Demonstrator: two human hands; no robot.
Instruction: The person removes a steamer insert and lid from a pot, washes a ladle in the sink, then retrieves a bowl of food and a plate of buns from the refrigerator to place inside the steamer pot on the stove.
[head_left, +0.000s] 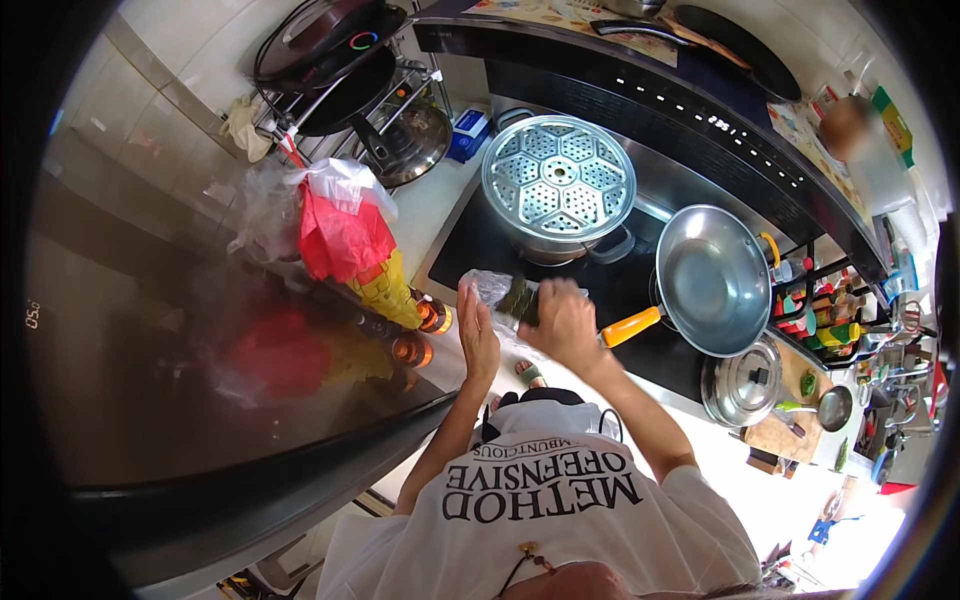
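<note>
Over the front edge of the black stove, my left hand (478, 337) is raised with its fingers extended, against the side of a clear plastic bag (489, 286). My right hand (564, 322) is bent at the bag's other side, by a dark green bundle (519, 300) that is partly blurred. Whether the right fingers grip the bundle or the bag does not show. Behind the hands stands a steel steamer pot (559, 180) with a perforated plate on top. To the right sits a steel wok (712, 277) with an orange handle (630, 327).
Plastic bags (345, 232) hang at the left above orange-capped bottles (433, 315). A rack (322, 105) holds pans. A range hood (660, 97) arches above the stove. At right are a steel lid (742, 382), a wooden cutting board (787, 435), a small pan (834, 407) and seasoning bottles (836, 334).
</note>
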